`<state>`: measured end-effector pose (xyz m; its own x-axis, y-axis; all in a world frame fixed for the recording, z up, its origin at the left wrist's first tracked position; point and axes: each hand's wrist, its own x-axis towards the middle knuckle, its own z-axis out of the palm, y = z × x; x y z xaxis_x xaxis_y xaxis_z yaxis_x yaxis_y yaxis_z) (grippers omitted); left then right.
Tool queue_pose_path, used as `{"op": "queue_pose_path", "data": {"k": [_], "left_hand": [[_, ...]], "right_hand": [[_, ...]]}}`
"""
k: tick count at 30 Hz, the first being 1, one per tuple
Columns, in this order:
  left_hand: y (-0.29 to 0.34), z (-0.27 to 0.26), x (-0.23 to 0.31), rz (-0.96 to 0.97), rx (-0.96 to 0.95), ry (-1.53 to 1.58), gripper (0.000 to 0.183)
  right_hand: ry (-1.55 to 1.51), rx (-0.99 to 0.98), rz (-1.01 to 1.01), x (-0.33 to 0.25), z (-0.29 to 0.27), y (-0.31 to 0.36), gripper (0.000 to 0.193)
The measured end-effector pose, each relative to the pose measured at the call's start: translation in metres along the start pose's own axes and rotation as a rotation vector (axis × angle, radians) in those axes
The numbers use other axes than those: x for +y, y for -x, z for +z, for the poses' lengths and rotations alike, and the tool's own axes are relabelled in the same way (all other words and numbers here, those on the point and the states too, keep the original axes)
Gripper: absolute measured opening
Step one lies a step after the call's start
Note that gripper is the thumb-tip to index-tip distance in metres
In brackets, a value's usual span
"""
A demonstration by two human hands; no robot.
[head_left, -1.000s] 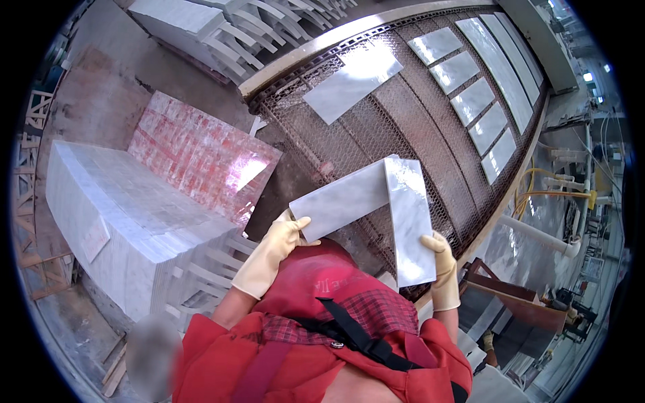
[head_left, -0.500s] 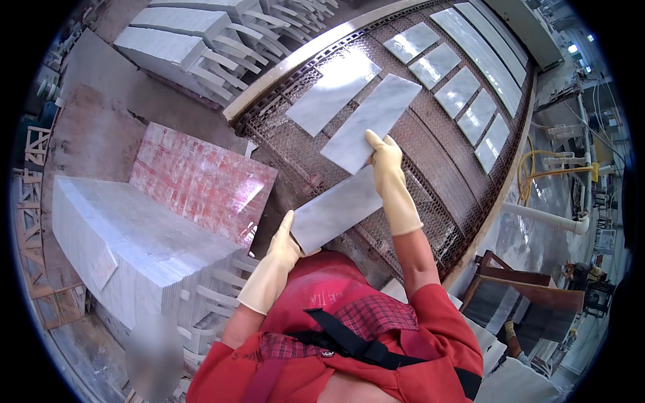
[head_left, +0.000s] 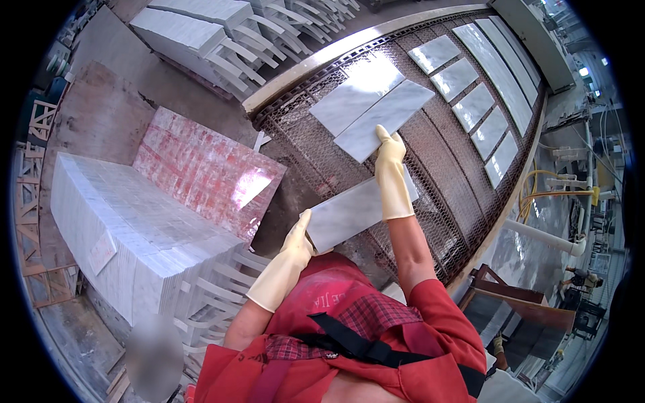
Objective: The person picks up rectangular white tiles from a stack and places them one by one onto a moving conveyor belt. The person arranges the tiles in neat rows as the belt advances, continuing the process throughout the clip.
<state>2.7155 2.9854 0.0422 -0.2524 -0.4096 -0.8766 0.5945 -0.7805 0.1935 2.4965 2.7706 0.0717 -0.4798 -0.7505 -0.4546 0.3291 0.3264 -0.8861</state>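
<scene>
Mesh tbl (head_left: 437, 168) w/ tiles (head_left: 388, 114), slab stack (head_left: 151, 218) L

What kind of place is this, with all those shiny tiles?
Probably a stone workshop: flat, rectangular grey stone-looking tiles lie on a brown metal mesh bed, and a big stack of thin pale slabs stands to the left.

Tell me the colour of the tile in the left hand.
The tile is pale grey, faintly streaked; head view.
</scene>
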Motion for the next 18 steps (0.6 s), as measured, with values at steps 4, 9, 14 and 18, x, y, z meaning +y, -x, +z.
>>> {"op": "queue_pose_path", "data": {"k": [4,9,14,18], "left_hand": [[-0.004,-0.001,0.002,-0.012,-0.005,-0.017,0.065],[-0.001,0.001,0.005,-0.002,-0.042,-0.001,0.068],[-0.01,-0.006,-0.003,0.029,-0.052,-0.013,0.067],[-0.013,-0.004,-0.002,-0.005,-0.047,-0.023,0.066]], "right_hand": [[-0.094,-0.011,0.037,0.004,0.002,-0.002,0.033],[-0.077,0.022,0.027,0.005,0.015,0.005,0.033],[0.036,0.021,-0.005,-0.001,-0.003,0.001,0.029],[-0.007,0.042,-0.029,0.005,-0.008,-0.006,0.028]]}}
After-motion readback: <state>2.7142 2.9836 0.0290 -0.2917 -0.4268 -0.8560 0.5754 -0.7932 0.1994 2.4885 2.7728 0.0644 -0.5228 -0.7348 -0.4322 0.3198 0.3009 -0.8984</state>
